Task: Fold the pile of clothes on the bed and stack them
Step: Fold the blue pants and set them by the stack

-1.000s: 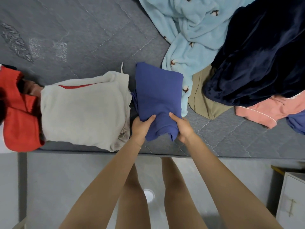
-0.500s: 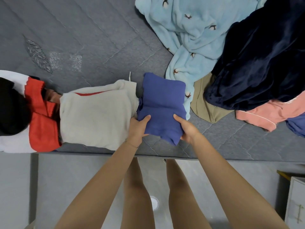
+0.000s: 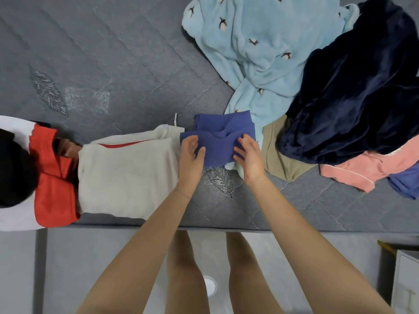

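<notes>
A blue garment (image 3: 221,141) lies doubled over on the grey bed (image 3: 113,64). My left hand (image 3: 190,155) grips its left edge, thumb on top of the cloth. My right hand (image 3: 248,155) grips its right edge. To the left rests a folded cream garment (image 3: 127,173), then a folded red one (image 3: 53,189). The unfolded pile at the right holds a light blue fleece with bird prints (image 3: 256,55), a dark navy fleece (image 3: 358,91), a tan piece (image 3: 281,157), a pink piece (image 3: 367,171) and another blue piece (image 3: 405,182).
The bed's front edge (image 3: 294,230) runs across the frame just below the clothes. A black and white item (image 3: 13,173) lies at the far left. A white cabinet (image 3: 405,282) stands on the floor at lower right. My legs show below the bed edge.
Both hands carried the blue garment's near end up and away from me, folding it over itself into a shorter bundle. The camera view shifted, showing more of the left side.
</notes>
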Demonstrator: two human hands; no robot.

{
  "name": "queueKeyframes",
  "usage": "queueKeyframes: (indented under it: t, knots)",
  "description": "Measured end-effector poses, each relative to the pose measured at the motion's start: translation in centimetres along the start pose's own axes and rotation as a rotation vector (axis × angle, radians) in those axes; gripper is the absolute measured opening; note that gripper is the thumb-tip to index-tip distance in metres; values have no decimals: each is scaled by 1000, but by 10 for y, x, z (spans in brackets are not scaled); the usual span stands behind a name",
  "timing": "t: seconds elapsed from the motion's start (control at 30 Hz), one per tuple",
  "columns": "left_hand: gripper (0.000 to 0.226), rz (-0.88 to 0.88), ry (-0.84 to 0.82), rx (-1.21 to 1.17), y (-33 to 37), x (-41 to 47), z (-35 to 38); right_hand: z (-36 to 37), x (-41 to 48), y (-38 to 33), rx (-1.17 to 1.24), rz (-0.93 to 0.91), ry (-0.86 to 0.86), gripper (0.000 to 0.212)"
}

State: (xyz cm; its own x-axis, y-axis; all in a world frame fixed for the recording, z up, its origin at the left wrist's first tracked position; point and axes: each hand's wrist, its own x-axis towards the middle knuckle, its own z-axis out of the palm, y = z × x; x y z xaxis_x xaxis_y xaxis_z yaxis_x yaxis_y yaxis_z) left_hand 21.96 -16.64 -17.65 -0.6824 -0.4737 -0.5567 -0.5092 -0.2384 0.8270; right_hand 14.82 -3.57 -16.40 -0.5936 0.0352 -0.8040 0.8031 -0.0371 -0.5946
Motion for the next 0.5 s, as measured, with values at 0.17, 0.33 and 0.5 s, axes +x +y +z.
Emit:
queueKeyframes:
  t: [0.17, 0.33, 0.5]
  knots:
    - [43, 368, -37, 645, -19, -1, 4, -1, 7, 10, -713, -547, -18, 40]
    - [60, 103, -197, 1022, -36, 19, 12, -6, 25, 15, -1209, -564, -16, 56]
    - [67, -29, -181, 985, -37, 36, 13, -14, 32, 13, -1279, -531, -16, 66]
